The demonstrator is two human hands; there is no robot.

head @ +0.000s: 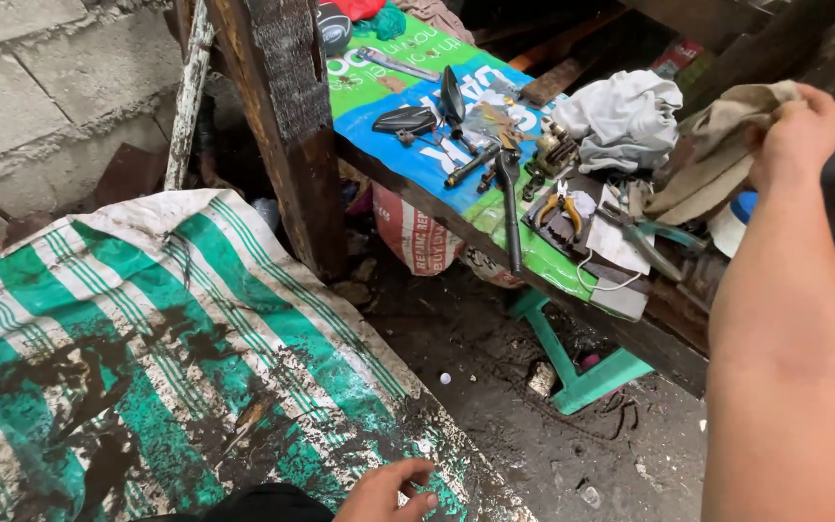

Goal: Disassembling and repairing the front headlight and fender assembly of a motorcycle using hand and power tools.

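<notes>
Your right hand (792,135) has its grip closed on a tan rag (717,155), lifted over the cluttered worktop (408,164) beside the pliers (561,211). Your left hand (388,493) rests loosely curled, holding nothing, on the green-striped tarp (176,338).

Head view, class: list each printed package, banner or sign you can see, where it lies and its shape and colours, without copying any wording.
Printed banner: spread over the workbench under the tools, a flat sheet, green and blue with white lettering.
Printed sack: hanging below the bench edge, bulging, white with red print.
Red package: behind the bench, mostly hidden.
</notes>
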